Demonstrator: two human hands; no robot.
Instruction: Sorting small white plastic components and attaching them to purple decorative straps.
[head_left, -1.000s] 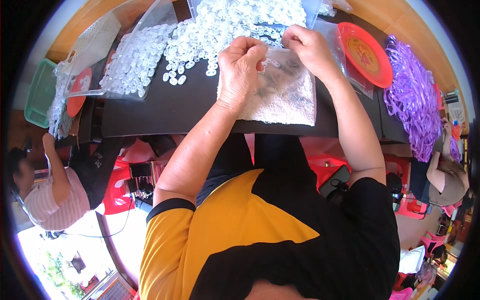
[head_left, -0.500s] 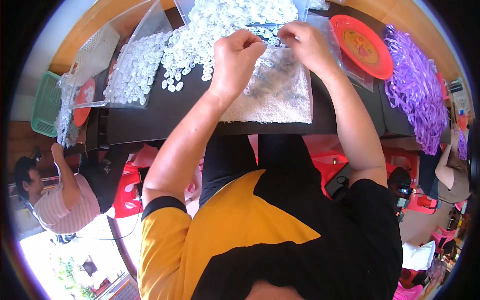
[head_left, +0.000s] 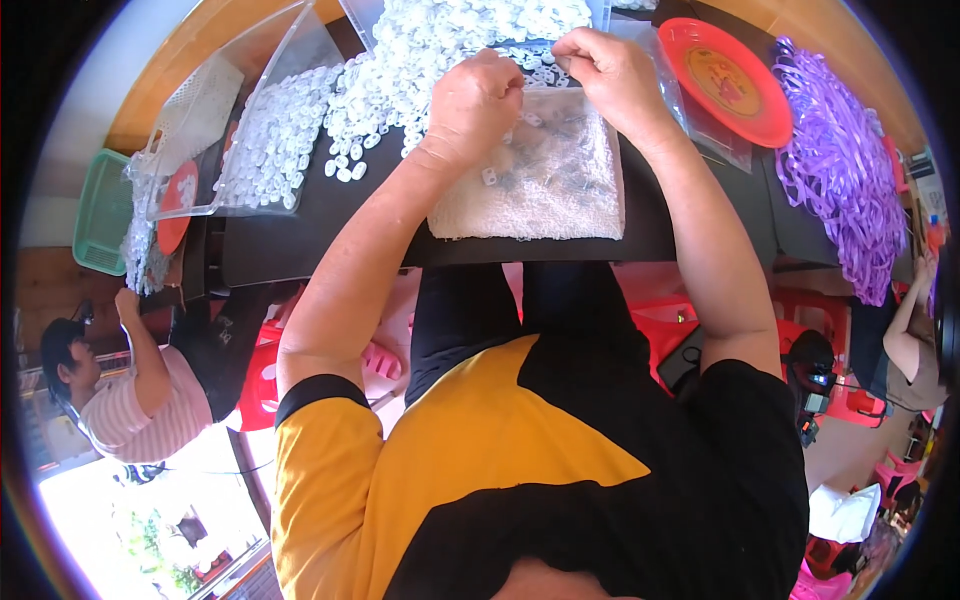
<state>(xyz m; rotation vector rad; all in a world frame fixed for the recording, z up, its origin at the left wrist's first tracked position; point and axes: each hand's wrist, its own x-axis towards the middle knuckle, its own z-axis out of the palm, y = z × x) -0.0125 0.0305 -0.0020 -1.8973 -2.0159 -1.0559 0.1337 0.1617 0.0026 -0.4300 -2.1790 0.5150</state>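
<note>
Over the far part of a pale towel [head_left: 575, 215], both hands are raised a short way apart. My left hand [head_left: 472, 108] is curled closed with its back up, so its fingertips are hidden. My right hand [head_left: 618, 85] has thumb and forefinger brought together toward the left hand. Anything in either pinch is too small to make out. Small clear pieces [head_left: 535, 165] lie scattered on the towel. Just beyond the hands spreads a big heap of small white oval pieces with holes [head_left: 440, 40].
A clear tray [head_left: 185, 212] of similar white pieces lies at left, near a green basket [head_left: 100, 225]. At right are a red plate [head_left: 765, 110], a clear plastic bag [head_left: 725, 150] and a purple ribbon heap [head_left: 840, 170]. One person [head_left: 140, 400] sits left, another [head_left: 905, 345] right.
My left hand has turned so that more of its back shows and its fingertips are hidden. My right hand has moved slightly left and up, its fingers closer together.
</note>
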